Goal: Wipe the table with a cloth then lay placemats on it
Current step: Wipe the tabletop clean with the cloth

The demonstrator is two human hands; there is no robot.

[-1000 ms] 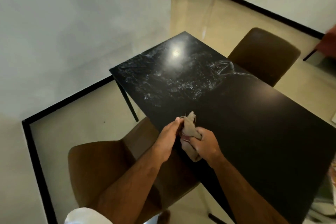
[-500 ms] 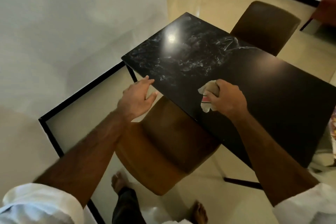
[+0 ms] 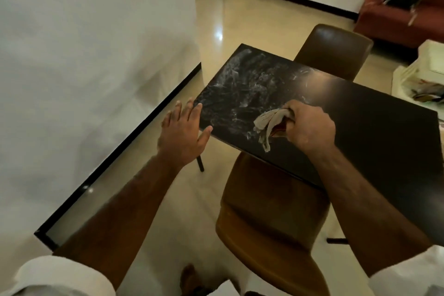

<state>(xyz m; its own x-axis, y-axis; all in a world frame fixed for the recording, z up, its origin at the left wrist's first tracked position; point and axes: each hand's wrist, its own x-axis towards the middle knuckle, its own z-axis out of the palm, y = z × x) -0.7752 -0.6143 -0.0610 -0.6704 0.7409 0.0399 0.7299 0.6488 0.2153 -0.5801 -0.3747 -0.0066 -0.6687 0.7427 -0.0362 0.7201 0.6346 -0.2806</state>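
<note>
glossy black table (image 3: 360,113), crumpled cloth (image 3: 266,125) in right hand (image 3: 310,127)

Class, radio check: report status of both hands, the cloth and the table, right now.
Left hand open, at table corner. Right hand shut on cloth, pressed on tabletop. White smears remain at far end. No placemats laid; nothing on the tabletop in the way.

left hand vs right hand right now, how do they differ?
Left hand is open, fingers spread, holding nothing; right hand is closed around the bunched cloth. The left sits at the table corner, mostly off the edge over the floor; the right is over the tabletop, pressing the cloth at the edge of the whitish smears. Shared: both are bare, palm down, with white sleeves pushed up the arms.
</note>
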